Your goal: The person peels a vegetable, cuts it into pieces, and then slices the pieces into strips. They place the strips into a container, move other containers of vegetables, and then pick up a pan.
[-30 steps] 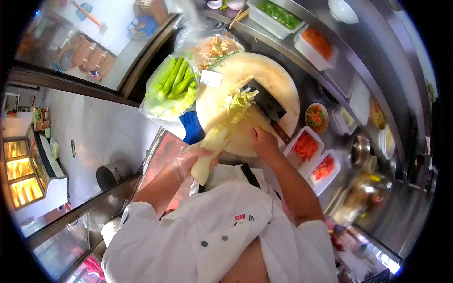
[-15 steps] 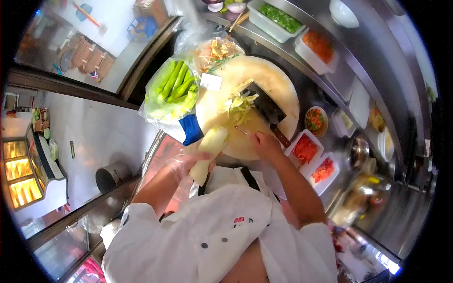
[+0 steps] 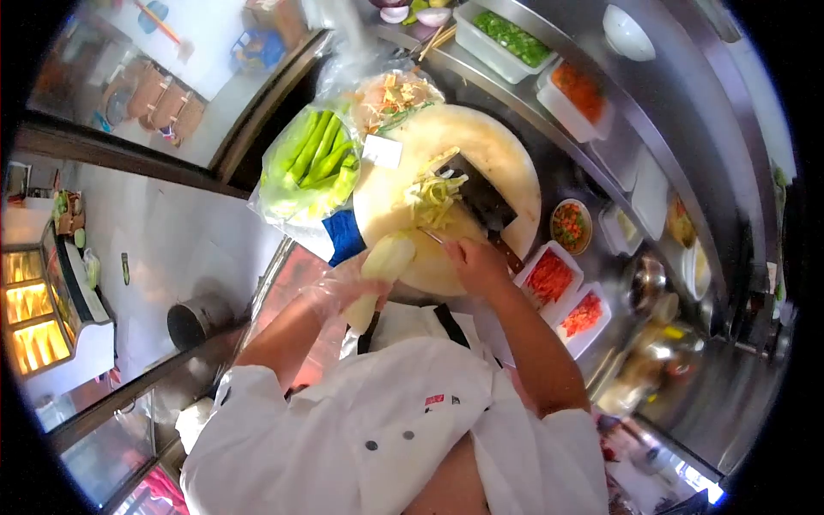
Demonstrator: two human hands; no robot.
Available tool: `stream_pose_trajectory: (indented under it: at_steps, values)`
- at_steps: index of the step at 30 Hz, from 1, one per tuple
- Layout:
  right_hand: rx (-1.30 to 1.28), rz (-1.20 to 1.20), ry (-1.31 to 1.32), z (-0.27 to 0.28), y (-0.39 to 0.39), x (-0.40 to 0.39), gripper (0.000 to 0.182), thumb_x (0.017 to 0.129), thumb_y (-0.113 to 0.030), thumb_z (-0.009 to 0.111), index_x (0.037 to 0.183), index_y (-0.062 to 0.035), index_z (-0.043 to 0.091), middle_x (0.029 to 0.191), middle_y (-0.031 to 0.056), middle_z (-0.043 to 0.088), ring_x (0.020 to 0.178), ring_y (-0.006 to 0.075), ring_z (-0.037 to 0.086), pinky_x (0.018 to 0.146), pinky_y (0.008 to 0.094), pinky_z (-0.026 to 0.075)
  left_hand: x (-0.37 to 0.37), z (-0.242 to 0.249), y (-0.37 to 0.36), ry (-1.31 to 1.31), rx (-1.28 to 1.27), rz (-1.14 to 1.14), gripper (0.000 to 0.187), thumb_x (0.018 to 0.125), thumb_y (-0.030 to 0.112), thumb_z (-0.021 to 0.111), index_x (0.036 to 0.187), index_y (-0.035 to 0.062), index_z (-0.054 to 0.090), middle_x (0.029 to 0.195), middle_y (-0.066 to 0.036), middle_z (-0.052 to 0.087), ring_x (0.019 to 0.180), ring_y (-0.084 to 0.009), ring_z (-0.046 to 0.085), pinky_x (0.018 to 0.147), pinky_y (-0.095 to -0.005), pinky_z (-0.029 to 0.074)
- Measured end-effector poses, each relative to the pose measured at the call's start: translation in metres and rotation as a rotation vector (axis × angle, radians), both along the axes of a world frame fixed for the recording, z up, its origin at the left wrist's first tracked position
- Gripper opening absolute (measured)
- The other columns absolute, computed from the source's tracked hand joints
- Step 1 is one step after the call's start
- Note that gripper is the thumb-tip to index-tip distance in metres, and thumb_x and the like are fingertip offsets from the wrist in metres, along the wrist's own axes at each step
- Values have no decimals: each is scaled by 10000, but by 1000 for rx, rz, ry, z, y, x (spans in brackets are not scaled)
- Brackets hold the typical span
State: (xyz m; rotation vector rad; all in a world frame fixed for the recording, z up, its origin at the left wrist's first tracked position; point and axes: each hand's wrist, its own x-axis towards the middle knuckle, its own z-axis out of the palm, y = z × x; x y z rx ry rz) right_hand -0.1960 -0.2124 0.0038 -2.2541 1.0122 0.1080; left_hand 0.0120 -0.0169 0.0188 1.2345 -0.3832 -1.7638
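Left hand: fingers closed round the lower part of a pale, long vegetable, tilted over the near edge of the round chopping board. Right hand: fingers pinched on a thin tool, kind unclear, tip near the vegetable. Peelings heaped on board, beside cleaver. Bagged green peppers left of board.

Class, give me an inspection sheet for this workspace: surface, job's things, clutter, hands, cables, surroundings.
Surface: round chopping board.
Job's things: pale vegetable; slim tool, kind unclear; pale-green shavings heaped on the board.
Clutter: cleaver lying on the board; bagged green peppers beside the board.
Hands: left hand holds the vegetable; right hand holds the tool.
Cables: nothing seen.
Surroundings: white tubs of chopped red food; pot, left.
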Motion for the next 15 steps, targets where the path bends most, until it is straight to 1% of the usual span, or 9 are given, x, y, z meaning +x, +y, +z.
stream_pose_trajectory:
  at_steps: [2, 4, 6, 8, 10, 12, 13, 14, 15]
  values:
    - [36, 18, -48, 23, 20, 6, 323, 997, -364, 582, 964, -62, 691, 812, 206, 683, 774, 431, 663, 683, 524, 513, -1, 7, -2, -67, 34, 2, 604, 861, 95, 724, 1409, 78, 468, 869, -48, 615, 700, -162, 625, 651, -329, 523]
    - [8, 143, -106, 40, 37, 15, 355, 1008, -391, 568, 964, -61, 694, 823, 206, 685, 787, 434, 663, 688, 523, 511, 1, 20, -10, -145, 54, -6, 609, 863, 101, 719, 1416, 75, 466, 855, -42, 617, 698, -153, 621, 650, -326, 519]
    - [-2, 132, -73, 26, 31, 20, 349, 1007, -382, 568, 942, -59, 684, 814, 205, 682, 783, 436, 661, 682, 526, 507, 2, 32, -14, -271, 104, -89, 627, 861, 114, 721, 1429, 72, 460, 864, -45, 634, 706, -144, 622, 661, -315, 522]
    - [-17, 130, -38, 0, 17, 17, 344, 1006, -373, 567, 920, -58, 674, 806, 205, 678, 780, 438, 658, 677, 529, 503, 2, 13, -9, -260, 101, -103, 641, 856, 122, 728, 1435, 73, 458, 891, -52, 642, 705, -139, 623, 663, -309, 522]
    - [-35, -48, -7, -14, -8, 9, 329, 1007, -357, 556, 905, -66, 670, 800, 213, 674, 766, 446, 657, 676, 547, 500, 4, 14, -8, -263, 89, -118, 655, 852, 130, 735, 1442, 74, 456, 918, -59, 649, 704, -134, 625, 665, -303, 523]
    - [-7, -20, -17, -4, -9, 12, 346, 1013, -367, 543, 915, -62, 676, 812, 219, 677, 775, 447, 660, 686, 547, 504, 6, 23, -9, -355, 59, -165, 678, 853, 160, 741, 1456, 64, 446, 988, -88, 670, 785, -164, 662, 737, -325, 546]
    - [47, -2, -5, 8, 2, 6, 364, 1019, -376, 530, 925, -59, 682, 824, 225, 681, 783, 448, 663, 696, 548, 508, 7, 7, -4, -540, 18, -177, 729, 834, 215, 760, 1461, 33, 436, 1106, -141, 677, 939, -236, 686, 841, -365, 553]
    - [59, 1, 6, 19, 16, 7, 364, 1019, -376, 530, 925, -59, 682, 824, 225, 681, 783, 448, 663, 696, 548, 508, 2, -5, 4, -528, 29, -177, 729, 834, 215, 760, 1461, 33, 436, 1106, -141, 677, 939, -236, 686, 841, -365, 553]
    - [29, 62, -32, 33, 27, 19, 389, 1025, -393, 521, 920, -55, 681, 822, 226, 680, 783, 448, 663, 696, 547, 506, 2, -3, -3, -622, 70, -192, 748, 819, 233, 768, 1456, 23, 437, 1156, -168, 671, 1025, -270, 672, 896, -380, 540]
